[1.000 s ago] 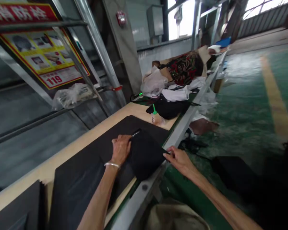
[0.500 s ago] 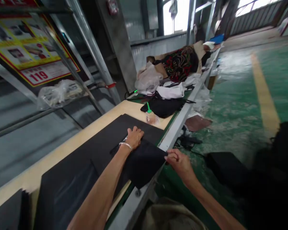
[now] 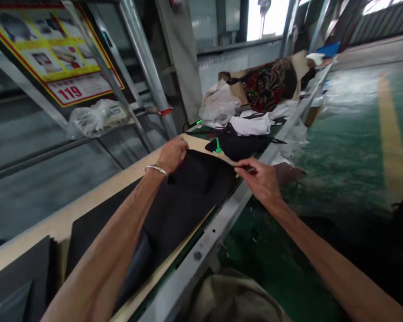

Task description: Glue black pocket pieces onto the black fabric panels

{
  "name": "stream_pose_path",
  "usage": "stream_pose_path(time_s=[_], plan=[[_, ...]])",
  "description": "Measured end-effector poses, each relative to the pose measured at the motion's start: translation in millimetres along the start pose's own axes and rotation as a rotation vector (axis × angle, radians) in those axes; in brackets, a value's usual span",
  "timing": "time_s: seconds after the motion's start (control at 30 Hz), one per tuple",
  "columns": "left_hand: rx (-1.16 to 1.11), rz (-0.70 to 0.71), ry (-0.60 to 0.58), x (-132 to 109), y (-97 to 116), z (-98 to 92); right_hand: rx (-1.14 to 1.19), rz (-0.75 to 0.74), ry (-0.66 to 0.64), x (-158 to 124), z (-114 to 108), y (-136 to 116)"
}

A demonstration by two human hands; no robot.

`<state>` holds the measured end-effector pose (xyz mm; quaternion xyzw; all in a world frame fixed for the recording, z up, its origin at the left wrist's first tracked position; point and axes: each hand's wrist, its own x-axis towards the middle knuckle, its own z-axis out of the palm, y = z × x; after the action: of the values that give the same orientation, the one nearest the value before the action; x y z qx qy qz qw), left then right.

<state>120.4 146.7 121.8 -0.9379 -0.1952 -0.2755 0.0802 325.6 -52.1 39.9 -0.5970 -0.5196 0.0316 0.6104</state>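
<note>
A black fabric sheet [image 3: 188,201] lies spread along the light wooden table top [image 3: 97,203], its far end raised. My left hand [image 3: 172,155], with a silver bangle [image 3: 156,169] at the wrist, grips the far edge of the sheet. My right hand [image 3: 260,179] pinches the sheet's far right corner between thumb and fingers, just off the table's metal side rail [image 3: 201,250]. A bottle with a green nozzle [image 3: 217,145] stands just beyond the sheet, its body hidden behind the raised cloth. A black bag [image 3: 238,146] lies close past my right fingers.
White cloth [image 3: 251,125], a plastic bag [image 3: 219,107] and patterned fabric [image 3: 268,85] are piled along the far table. Black sheets [image 3: 16,281] are stacked at lower left. A metal rack and poster [image 3: 53,53] stand left; green floor [image 3: 342,179] lies right.
Both hands have moved up the table, and each now holds the black sheet's far end. The sheet is lifted and stretched out farther, now hiding the bottle's body.
</note>
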Motion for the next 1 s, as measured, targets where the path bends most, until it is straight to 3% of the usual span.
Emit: stream_pose_path(time_s=[0.1, 0.2, 0.27, 0.4, 0.5, 0.57, 0.73, 1.0], plan=[[-0.006, 0.055, 0.204, 15.7, -6.1, -39.1, -0.121, -0.367, 0.089, 29.7, -8.8, -34.9], [-0.028, 0.057, 0.316, 4.0, -6.4, -51.9, -0.199, -0.568, 0.014, 25.2, -4.4, -47.4], [-0.051, 0.041, 0.313, -21.0, -6.3, -38.3, -0.236, -0.628, -0.113, 6.9, 8.5, -34.3], [-0.121, -0.040, 0.139, -88.1, -7.5, 20.9, -0.351, -0.683, -0.401, -40.6, 43.7, 19.7], [-0.138, -0.124, 0.080, -126.1, -7.7, 59.7, -0.420, -0.675, -0.509, -65.0, 60.1, 48.1], [-0.153, -0.192, 0.068, -141.4, -7.9, 74.4, -0.420, -0.666, -0.548, -72.6, 64.3, 53.3], [-0.169, -0.262, 0.042, -160.5, -8.7, 82.6, -0.424, -0.707, -0.641, -76.2, 68.7, 42.9], [-0.026, -0.138, 0.129, -152.4, -6.6, 61.5, -0.466, -0.757, -0.687, -75.6, 74.6, 40.9]])
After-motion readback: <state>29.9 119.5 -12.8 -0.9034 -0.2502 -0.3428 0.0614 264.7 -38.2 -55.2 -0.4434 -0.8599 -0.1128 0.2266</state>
